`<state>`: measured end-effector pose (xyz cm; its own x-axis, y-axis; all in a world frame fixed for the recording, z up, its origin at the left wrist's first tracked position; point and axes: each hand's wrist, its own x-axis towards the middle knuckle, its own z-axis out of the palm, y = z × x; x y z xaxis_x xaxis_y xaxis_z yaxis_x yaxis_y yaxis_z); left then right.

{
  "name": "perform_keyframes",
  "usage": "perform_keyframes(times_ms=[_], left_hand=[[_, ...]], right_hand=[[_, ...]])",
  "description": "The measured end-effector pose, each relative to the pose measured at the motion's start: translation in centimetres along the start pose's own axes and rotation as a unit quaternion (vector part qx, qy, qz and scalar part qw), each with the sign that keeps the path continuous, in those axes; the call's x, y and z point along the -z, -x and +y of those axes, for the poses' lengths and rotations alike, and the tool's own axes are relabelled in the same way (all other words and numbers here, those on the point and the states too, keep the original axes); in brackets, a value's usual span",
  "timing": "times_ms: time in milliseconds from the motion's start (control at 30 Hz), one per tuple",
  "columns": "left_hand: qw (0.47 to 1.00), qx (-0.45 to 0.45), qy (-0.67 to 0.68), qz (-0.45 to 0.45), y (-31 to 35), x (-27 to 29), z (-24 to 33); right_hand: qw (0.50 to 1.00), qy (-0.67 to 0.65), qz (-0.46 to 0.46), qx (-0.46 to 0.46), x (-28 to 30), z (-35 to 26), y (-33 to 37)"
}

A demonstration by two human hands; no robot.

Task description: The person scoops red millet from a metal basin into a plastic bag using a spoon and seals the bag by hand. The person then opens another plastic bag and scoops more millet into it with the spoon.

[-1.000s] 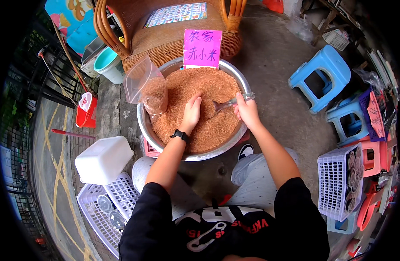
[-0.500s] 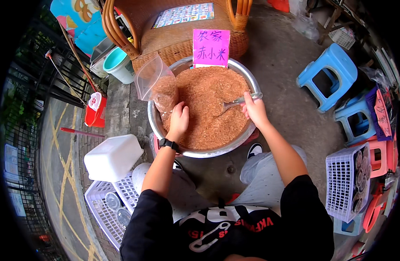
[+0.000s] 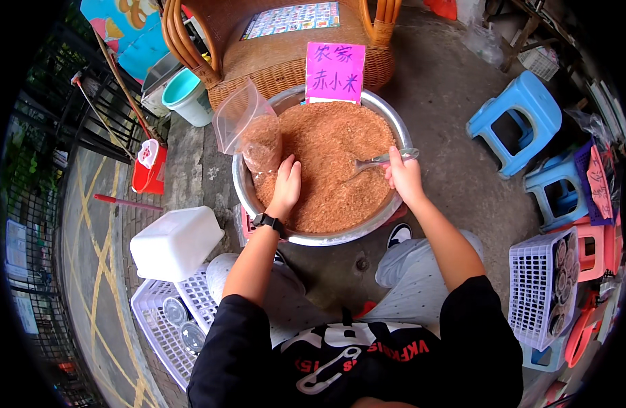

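A wide metal basin (image 3: 388, 115) stands before me, filled with small reddish-brown grain (image 3: 333, 149). On its left side a clear zip bag (image 3: 262, 139), part-filled with the same grain, stands upright with its top gaping. My left hand (image 3: 288, 183) lies on the grain against the bag's lower right side, fingers stretched out and gripping nothing. At the right of the basin my right hand (image 3: 403, 177) is closed around the handle of a metal spoon (image 3: 375, 162). The spoon points left, and its tip is sunk in the grain.
A pink handwritten sign (image 3: 335, 71) stands at the basin's far rim, before a wicker chair (image 3: 292, 47). Blue stools (image 3: 524, 122) are to the right. At left are a white tub (image 3: 177, 241), a lidded-cup basket (image 3: 150, 319) and a red bucket (image 3: 148, 173).
My left hand has shifted slightly right, its fingers straightening beside the bag. My right hand and the spoon have moved a little to the right. The view has shifted slightly.
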<state>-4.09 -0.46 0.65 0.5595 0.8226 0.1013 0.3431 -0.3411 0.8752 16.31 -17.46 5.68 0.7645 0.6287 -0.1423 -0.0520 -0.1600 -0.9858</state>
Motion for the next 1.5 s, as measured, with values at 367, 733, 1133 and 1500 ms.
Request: perform_keyframes(times_ms=[367,733,1133,1500], left_hand=[[0.987,0.019,0.158,-0.009,-3.3,-4.3,1.2],[0.939,-0.064,0.256,-0.220,-1.5,-3.2,6.7],[0.973,-0.132,0.187,0.000,1.0,6.1,8.5],[0.981,-0.093,-0.023,0.168,2.6,9.6,8.2]], right_hand=[[1.000,0.015,-0.009,0.005,-0.1,-0.3,0.1],[1.000,0.004,-0.019,0.020,-0.2,-0.5,-0.4],[0.997,-0.060,-0.053,-0.016,0.2,0.1,-0.8],[0.990,-0.125,-0.044,-0.041,-0.5,-1.9,-0.1]])
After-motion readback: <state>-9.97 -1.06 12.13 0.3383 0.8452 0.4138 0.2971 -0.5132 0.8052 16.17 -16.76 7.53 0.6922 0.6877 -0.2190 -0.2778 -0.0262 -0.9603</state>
